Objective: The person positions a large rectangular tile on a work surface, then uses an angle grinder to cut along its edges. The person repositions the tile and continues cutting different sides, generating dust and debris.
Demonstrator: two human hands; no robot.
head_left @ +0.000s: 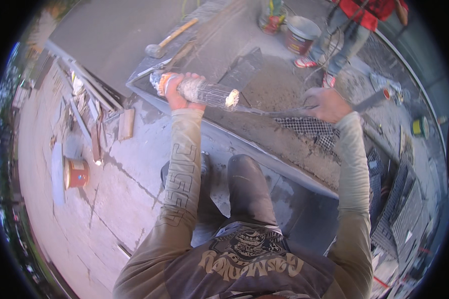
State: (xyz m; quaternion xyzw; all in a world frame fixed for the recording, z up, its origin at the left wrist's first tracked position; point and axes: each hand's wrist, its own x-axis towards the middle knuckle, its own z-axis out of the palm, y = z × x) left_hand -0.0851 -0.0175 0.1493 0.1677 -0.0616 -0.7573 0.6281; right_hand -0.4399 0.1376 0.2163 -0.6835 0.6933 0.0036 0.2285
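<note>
My left hand is wrapped round a clear plastic bottle with an orange band near one end and pale stuff inside. It lies nearly level, its pale end toward the right. My right hand, a little blurred, is closed on a long, thin grey tool, perhaps a trowel; its tip reaches close to the bottle's pale end. Beyond my right hand a grey tube with an orange end sticks out; whether it belongs to the tool I cannot tell. Below the tool lies a sheet of dark mosaic tile on mortar.
A mallet rests on the ledge at the far left. At the far right a person in red stands near a bucket. Boards and scraps and another bucket are at left. Mosaic sheets lie stacked at right.
</note>
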